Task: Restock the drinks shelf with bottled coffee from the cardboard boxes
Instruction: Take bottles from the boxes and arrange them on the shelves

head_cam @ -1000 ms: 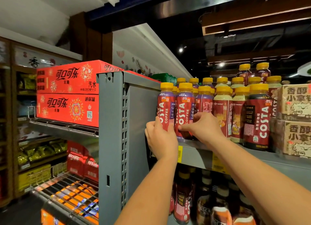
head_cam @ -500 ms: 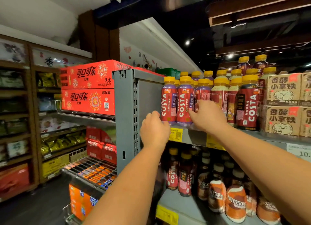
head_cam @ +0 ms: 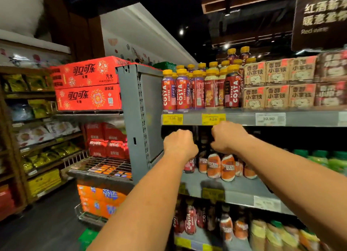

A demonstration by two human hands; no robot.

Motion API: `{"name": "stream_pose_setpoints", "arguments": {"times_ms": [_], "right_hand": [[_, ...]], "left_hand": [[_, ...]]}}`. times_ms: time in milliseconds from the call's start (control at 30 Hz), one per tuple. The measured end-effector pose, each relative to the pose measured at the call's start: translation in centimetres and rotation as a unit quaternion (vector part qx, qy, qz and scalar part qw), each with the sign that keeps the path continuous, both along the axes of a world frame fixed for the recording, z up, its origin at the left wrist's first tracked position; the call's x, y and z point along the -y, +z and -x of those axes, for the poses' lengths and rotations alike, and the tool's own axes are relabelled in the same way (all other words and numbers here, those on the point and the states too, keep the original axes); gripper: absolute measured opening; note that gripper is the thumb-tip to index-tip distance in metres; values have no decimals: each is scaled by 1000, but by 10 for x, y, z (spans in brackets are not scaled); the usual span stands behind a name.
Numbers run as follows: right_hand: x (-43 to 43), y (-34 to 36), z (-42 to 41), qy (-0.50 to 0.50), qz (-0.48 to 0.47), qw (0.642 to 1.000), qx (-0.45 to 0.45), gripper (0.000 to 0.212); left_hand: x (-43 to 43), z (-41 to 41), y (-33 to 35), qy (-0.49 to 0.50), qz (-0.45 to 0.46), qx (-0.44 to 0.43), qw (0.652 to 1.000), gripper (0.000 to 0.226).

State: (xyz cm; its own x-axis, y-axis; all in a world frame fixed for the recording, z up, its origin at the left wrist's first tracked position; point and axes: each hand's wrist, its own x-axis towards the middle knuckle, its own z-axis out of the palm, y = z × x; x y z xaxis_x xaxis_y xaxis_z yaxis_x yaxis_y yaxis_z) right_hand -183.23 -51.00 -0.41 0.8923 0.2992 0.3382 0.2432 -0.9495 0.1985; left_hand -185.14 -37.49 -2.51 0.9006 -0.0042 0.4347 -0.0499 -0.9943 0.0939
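Costa coffee bottles (head_cam: 182,93) with yellow caps stand in rows at the left end of the top grey shelf (head_cam: 238,118). My left hand (head_cam: 179,144) and my right hand (head_cam: 228,137) hang just below that shelf's front edge, apart from the bottles. Both show their backs with fingers curled under, and I see nothing in either. Behind them, dark coffee bottles and orange Nescafe bottles (head_cam: 228,167) stand on the second shelf (head_cam: 242,190). No cardboard supply box is in view.
Stacked brown milk-tea cartons (head_cam: 277,85) fill the top shelf to the right. A grey upright end panel (head_cam: 135,119) bounds the shelf on the left. Beyond it, red Coca-Cola cases (head_cam: 86,83) sit on a wire rack. A third shelf holds more bottles (head_cam: 190,222).
Both hands have let go of the front Costa bottles and dropped from the top shelf to below its edge. The view has pulled back and tilted down.
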Motion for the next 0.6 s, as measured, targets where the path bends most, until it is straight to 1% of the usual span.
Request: {"name": "stream_pose_setpoints", "arguments": {"times_ms": [100, 233, 300, 433, 533, 600], "right_hand": [[7, -23, 44, -31, -11, 999, -14, 14], [11, -63, 107, -77, -14, 996, -33, 31], [17, -85, 138, -98, -10, 994, -48, 32], [39, -121, 197, -143, 3, 982, -122, 30], [59, -147, 233, -176, 1, 974, -143, 36], [73, -164, 250, -191, -2, 969, -156, 36]], "left_hand": [[8, 34, -15, -38, -16, -23, 999, 20], [18, 81, -44, -84, -56, -35, 994, 23], [28, 105, -61, -109, -60, -47, 991, 24], [54, 147, -104, -168, -42, -100, 980, 24], [79, 175, -139, -206, -45, -135, 968, 24], [96, 191, -159, -225, -42, -154, 961, 21]]}}
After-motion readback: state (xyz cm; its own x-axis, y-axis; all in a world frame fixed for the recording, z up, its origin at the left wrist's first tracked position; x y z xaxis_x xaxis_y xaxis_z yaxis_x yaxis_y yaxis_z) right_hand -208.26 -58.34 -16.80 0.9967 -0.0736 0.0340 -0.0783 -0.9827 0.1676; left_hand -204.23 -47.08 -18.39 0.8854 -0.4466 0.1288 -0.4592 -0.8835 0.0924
